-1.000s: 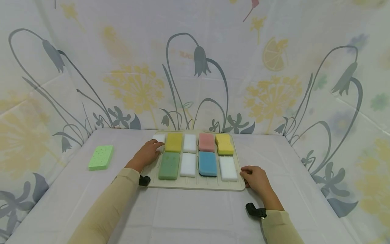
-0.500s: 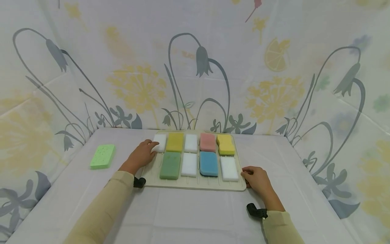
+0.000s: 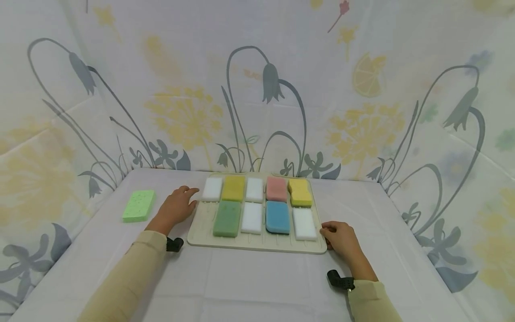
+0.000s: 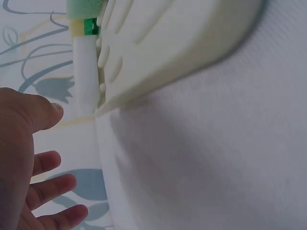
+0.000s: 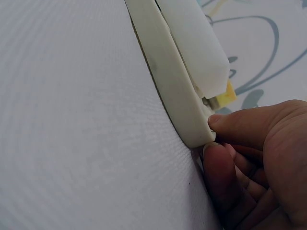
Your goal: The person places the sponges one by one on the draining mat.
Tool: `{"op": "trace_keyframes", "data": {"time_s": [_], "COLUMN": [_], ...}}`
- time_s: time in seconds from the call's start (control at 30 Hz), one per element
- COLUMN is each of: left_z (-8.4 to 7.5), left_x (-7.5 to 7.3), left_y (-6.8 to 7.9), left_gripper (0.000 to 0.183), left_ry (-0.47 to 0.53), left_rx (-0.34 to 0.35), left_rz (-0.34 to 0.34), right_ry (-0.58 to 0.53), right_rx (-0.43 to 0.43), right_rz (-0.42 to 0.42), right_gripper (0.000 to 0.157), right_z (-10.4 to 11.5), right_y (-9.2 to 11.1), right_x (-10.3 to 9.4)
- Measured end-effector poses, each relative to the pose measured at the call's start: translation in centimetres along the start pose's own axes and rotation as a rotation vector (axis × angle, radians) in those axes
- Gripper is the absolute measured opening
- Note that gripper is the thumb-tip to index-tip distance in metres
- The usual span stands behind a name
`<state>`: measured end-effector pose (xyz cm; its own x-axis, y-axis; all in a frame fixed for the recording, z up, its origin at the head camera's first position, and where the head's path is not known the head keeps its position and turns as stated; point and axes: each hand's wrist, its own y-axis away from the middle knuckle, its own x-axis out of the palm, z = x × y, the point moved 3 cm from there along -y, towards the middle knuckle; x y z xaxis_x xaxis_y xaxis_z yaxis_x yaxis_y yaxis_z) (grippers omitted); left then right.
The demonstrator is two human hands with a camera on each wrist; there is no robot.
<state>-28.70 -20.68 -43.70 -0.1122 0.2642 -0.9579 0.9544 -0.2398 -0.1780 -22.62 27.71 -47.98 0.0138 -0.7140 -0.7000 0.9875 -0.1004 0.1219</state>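
A cream ridged tray (image 3: pixel 201 223) bears two rows of sponges. In its back row are a white sponge (image 3: pixel 212 189), a yellow one, another white one, a pink sponge (image 3: pixel 276 188) and a notched yellow sponge (image 3: pixel 300 192). The front row has a green sponge (image 3: pixel 227 218), a blue sponge (image 3: pixel 277 217) and two white ones. My left hand (image 3: pixel 175 206) is off the tray's left side, fingers apart and holding nothing. At the right edge, near the front corner, my right hand (image 3: pixel 341 239) pinches the tray's rim between thumb and fingers, as the right wrist view shows.
A light green sponge (image 3: pixel 138 206) lies on the white cloth left of my left hand. Behind the tray rises a flower-printed curtain (image 3: pixel 257 112), which also closes in both sides. Ridged tray surface shows left of the darker green sponge.
My left hand has let go of the white sponge at the tray's back left corner and drawn away to the left. My right hand has kept its grip on the tray.
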Motion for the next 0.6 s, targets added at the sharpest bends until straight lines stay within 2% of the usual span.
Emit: {"op": "trace_keyframes", "data": {"time_s": [0.27,0.6], "left_z": [1.1,3.1], "left_x": [-1.1,-1.6], "left_y": [1.2,2.5], "left_gripper": [0.044,0.045], "left_ry": [-0.019,-0.066], "left_rx": [-0.042,-0.086], "left_rz": [-0.020,-0.055], "right_ry": [-0.005,-0.010], "right_rx": [0.001,0.001], "right_rz": [0.002,0.002], "right_gripper": [0.037,0.036], "right_z": [-0.1,0.1], "right_y": [0.1,0.1], "right_x": [0.0,0.0]}}
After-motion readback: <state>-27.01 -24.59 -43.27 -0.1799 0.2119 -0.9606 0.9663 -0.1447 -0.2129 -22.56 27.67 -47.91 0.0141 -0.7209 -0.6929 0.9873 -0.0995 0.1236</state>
